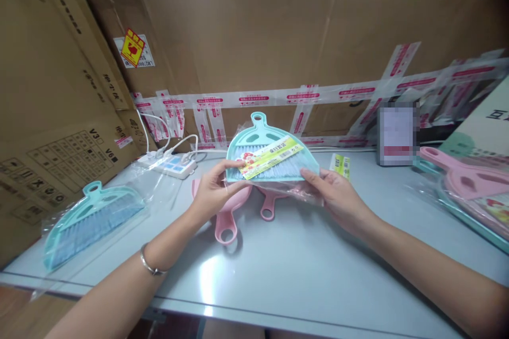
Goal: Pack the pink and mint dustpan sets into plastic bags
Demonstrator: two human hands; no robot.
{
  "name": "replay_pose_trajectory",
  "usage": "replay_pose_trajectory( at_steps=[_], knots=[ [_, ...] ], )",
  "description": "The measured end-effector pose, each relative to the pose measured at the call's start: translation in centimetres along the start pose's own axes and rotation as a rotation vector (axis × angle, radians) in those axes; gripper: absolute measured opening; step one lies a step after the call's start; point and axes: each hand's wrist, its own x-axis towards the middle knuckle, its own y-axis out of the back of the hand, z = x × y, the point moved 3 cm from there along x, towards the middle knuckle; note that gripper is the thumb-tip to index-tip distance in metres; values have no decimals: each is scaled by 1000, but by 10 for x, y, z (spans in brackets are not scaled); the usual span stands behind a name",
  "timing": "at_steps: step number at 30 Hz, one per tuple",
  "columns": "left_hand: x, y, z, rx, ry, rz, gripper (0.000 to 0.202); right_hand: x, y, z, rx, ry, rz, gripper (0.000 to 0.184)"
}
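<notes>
Between my hands a mint-green dustpan and brush set (272, 144) is held up above the table, with its bristles and a printed label card (272, 157) facing me. Clear plastic wrap hangs from its lower edge. My left hand (217, 185) grips the left corner, thumb below and fingers on the rim. My right hand (336, 193) pinches the lower right corner and the wrap. Below the set, a pink dustpan (226, 222) and a pink brush (268, 207) lie on the table, partly hidden by the set and my left hand.
Another mint-green set (93, 222) in clear plastic lies at the left. Pink and mint sets (469, 177) are stacked at the right. A power strip (170, 163), a loose label card (340, 165) and a phone-like device (397, 135) stand or lie before a large cardboard box (254, 26).
</notes>
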Motion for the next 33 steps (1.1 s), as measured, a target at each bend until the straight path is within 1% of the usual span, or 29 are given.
replay_pose_trajectory(
  at_steps=[2,3,4,6,7,8,9,11,13,15,16,18,19,20,21,23,28,31,33],
  knots=[
    [-1,-2,-2,7,43,17,30,0,-1,0,31,54,-39,43],
    [-2,-2,-4,14,66,23,29,-1,-2,1,46,82,-58,49],
    [-2,-3,-5,17,89,23,28,-1,-2,1,62,107,-70,58],
    [-2,-5,-8,6,133,24,27,-3,-1,0,85,148,-98,83],
    [-2,-5,-9,-5,153,26,26,-3,-1,-1,90,172,-129,91],
    [-2,-5,-10,-19,170,28,26,-4,-1,-1,84,195,-180,95],
    [-1,-5,-10,-38,183,31,26,-5,-2,-2,70,216,-240,93],
    [0,-5,-9,-87,201,27,28,-6,-4,-2,16,237,-339,82],
    [1,-4,-7,-138,215,17,30,-6,-6,-2,-59,232,-366,74],
    [1,-4,-6,-163,229,17,30,-6,-6,-3,-119,250,-320,66],
    [1,-4,-6,-171,236,19,29,-5,-6,-3,-143,255,-279,57],
    [0,-5,-7,-189,263,19,28,-3,-3,-4,-173,273,-160,35],
    [0,-7,-7,-206,281,15,27,-2,-1,-5,-187,288,-97,28],
    [-1,-8,-7,-224,300,11,27,-1,1,-5,-199,308,-38,25],
    [-2,-9,-7,-235,318,8,26,-1,3,-5,-207,332,12,25],
    [-4,-11,-6,-255,340,14,25,1,6,-3,-201,359,68,24],
    [-7,-14,-4,-252,351,39,26,4,8,8,-122,322,116,25],
    [-7,-15,-5,-221,318,29,24,5,9,12,-62,313,126,37],
    [-7,-16,-6,-237,294,24,25,4,9,11,-38,337,147,55]
  ],
)
